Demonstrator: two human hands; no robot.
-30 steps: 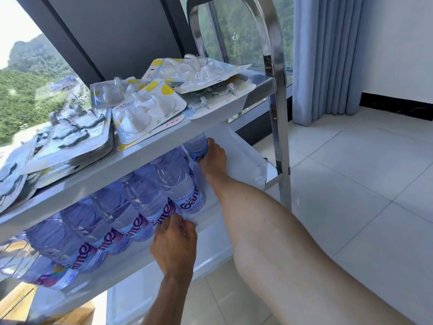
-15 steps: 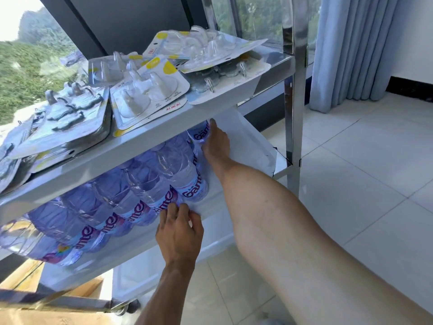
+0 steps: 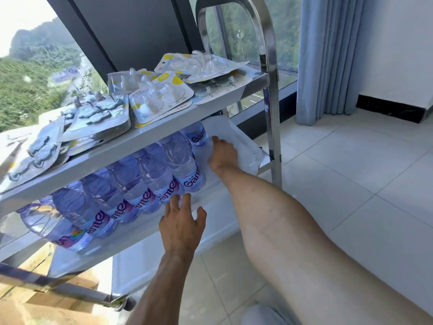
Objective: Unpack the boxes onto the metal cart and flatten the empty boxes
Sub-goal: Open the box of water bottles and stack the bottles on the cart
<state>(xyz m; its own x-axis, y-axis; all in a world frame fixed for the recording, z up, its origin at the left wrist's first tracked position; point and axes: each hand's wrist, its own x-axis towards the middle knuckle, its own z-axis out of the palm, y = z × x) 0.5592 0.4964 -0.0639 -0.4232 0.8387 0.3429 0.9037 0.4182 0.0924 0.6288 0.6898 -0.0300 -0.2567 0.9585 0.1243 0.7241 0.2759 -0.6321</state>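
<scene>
- Now the left hand [image 3: 181, 227] has come off the bottles [image 3: 150, 184] — half a second ago its fingers were curled against the nearest labels; here they are spread and straight, tips just short of the front bottle, holding nothing.
- Likewise the right hand [image 3: 222, 153] has shifted; earlier it lay against the end bottle of the row, now it rests flat beside that bottle on the white liner [image 3: 236, 141] of the middle shelf [image 3: 210, 207], fingers relaxed, gripping nothing as far as I can see.
- Bottles lie on their sides in a tight row along the middle shelf of the cart [image 3: 271, 95], labels facing out; they look no different in place from the earlier frames — so the push seems to have seated them.
- Blister packs [image 3: 161, 97] cover the top shelf, some overlapping, one corner hanging past the front lip.
- My reading: this batch is stowed and both hands are letting go; the unpacking step for the bottles looks close to done.
- Cardboard [image 3: 46, 299] shows at the lower left under the cart; whether it is an emptied box or already flattened I cannot tell.
- Next would likely be the boxes — fetching more goods, or flattening what is empty.
- One risk: round bottles on a smooth liner may roll toward the open end by the right hand if the cart is nudged.
</scene>
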